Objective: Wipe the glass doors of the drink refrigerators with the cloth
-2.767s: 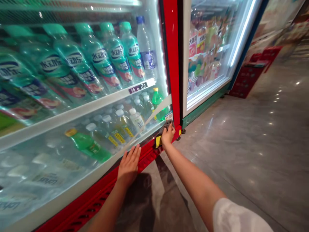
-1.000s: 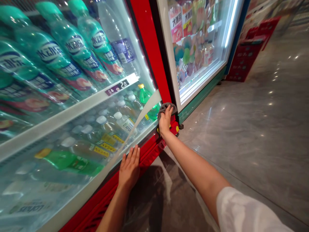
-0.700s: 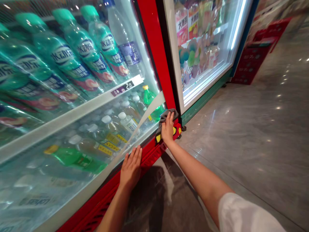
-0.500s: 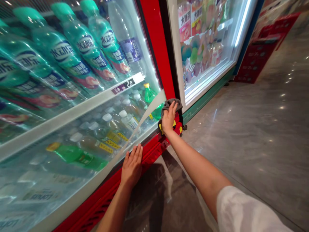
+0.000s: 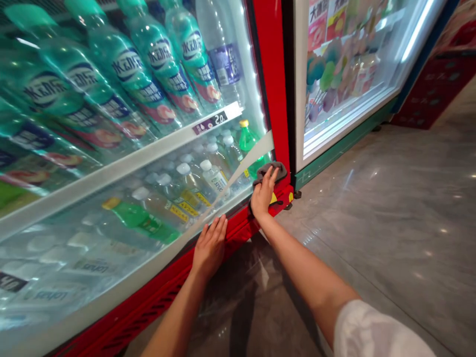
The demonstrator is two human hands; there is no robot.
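Note:
A red-framed drinks cooler (image 5: 273,74) has a glass door with rows of bottles behind it. My left hand (image 5: 210,245) lies flat on the red lower frame, its fingers stretched out side by side and nothing in it. At the door's lower right corner, my right hand (image 5: 265,192) presses a dark grey cloth (image 5: 279,170) against the frame. The cloth is bunched around and beyond my fingers. Just below that hand, a yellow patch shows on the red frame.
To the right stands a second lit cooler with a white frame (image 5: 300,144) and a green base. Beyond it is a dark red box (image 5: 433,91). Shiny grey floor (image 5: 372,213) stretches below and to the right.
The cooler and both hands sit further right in the view. My right hand and the cloth are slightly lower against the corner; my left hand remains on the lower frame.

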